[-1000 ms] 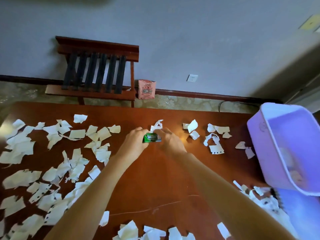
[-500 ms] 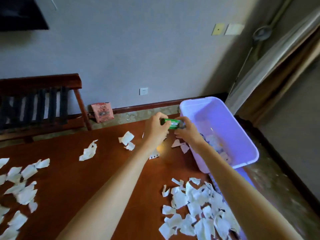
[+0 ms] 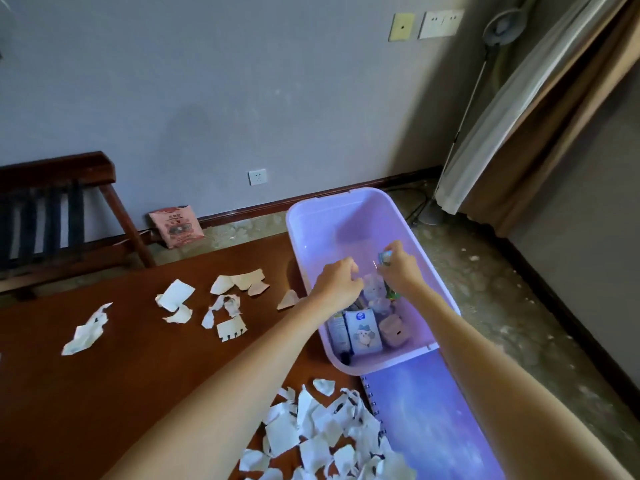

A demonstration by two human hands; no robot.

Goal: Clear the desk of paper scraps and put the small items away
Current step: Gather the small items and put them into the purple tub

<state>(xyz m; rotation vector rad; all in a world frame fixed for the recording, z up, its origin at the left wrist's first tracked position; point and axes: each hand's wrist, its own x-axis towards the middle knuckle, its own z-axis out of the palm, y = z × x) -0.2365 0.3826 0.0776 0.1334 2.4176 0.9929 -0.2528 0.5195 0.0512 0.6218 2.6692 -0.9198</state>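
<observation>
A lilac plastic bin (image 3: 301,237) stands at the right end of the brown desk (image 3: 104,393). Both my hands are over it. My right hand (image 3: 398,271) pinches a small green pack (image 3: 385,258) upright above the bin's contents. My left hand (image 3: 337,285) hovers just left of it with fingers loosely curled; I see nothing in it. Inside the bin lie a white cartoon box (image 3: 363,329), a pink case (image 3: 391,325) and a pale soft figure (image 3: 375,292). White paper scraps (image 3: 225,306) dot the desk, and a heap of scraps (image 3: 322,431) lies near me.
A purple spiral notebook (image 3: 415,410) lies under the bin's near end. Beyond the desk stand a dark wooden rack (image 3: 52,220), a pink pouch (image 3: 176,226) against the wall, and a floor lamp base (image 3: 429,213) beside the curtain (image 3: 519,116).
Both hands carried the green pack from the desk's middle rightward to over the bin. The left hand has let go of it; only the right holds it now.
</observation>
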